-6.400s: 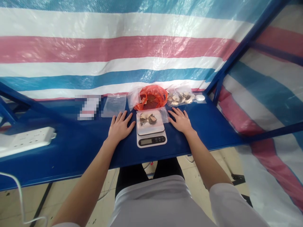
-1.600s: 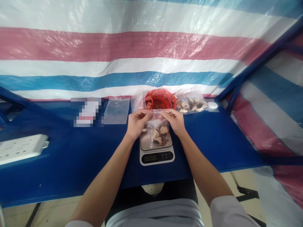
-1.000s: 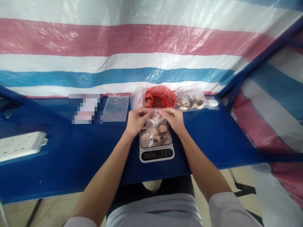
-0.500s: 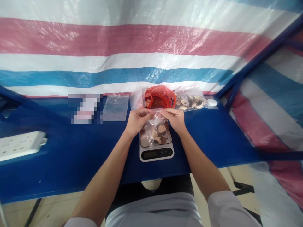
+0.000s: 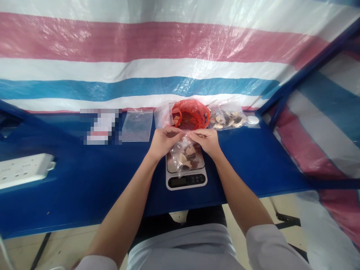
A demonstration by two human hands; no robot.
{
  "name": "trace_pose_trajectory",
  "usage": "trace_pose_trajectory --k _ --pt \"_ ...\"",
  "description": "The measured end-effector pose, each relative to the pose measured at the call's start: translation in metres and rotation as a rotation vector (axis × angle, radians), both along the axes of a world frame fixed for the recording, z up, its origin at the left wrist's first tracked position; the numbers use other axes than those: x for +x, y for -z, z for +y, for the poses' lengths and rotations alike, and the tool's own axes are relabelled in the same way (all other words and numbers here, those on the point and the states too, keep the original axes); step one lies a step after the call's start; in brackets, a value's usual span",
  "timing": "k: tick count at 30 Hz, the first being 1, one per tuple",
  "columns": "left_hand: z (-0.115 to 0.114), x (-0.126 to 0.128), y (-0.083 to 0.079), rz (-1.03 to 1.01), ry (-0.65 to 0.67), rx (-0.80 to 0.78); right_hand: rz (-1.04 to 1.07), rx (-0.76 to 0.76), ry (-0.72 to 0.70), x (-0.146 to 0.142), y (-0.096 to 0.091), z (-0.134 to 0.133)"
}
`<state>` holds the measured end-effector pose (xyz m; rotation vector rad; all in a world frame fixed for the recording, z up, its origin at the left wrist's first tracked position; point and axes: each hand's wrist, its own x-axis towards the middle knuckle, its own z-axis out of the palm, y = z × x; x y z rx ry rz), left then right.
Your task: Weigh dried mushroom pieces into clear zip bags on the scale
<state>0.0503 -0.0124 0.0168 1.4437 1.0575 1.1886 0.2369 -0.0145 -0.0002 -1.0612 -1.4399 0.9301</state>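
Both my left hand (image 5: 166, 141) and my right hand (image 5: 206, 141) pinch the top edge of a clear plastic bag (image 5: 177, 152), thumbs and fingers closed on it. Inside the bag lie several dried pale and brown slices (image 5: 186, 159), perhaps mushroom. The bag hangs over, or rests on, the plate of a white kitchen scale (image 5: 170, 184); which of the two I cannot tell. Dark and without readable digits is the scale's display (image 5: 179, 182). Just beyond my hands stands an open red plastic bag (image 5: 194, 107) with brownish pieces in it.
To the right of the red bag are a clear bag of slices (image 5: 229, 120) and a white round lid-like disc (image 5: 252, 120). A flat clear bag (image 5: 137, 125) lies left on the blue table (image 5: 112, 168), beside a blurred-out item (image 5: 101, 127). A white power strip (image 5: 26, 169) sits far left.
My hands have drawn slightly closer together along the bag's top edge. The bag's lower end has shifted a little over the scale. The camera view has tilted slightly.
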Motion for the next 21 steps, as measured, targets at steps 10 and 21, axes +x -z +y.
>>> trace_pose_trajectory --k 10,21 --pt "0.0004 -0.0009 0.0021 0.082 -0.025 0.073 0.052 -0.014 0.018 0.0020 0.0033 0.0027" --pt "0.0026 -0.0007 0.0030 0.042 -0.018 0.113 0.169 -0.086 0.031 -0.0041 0.0046 0.0011"
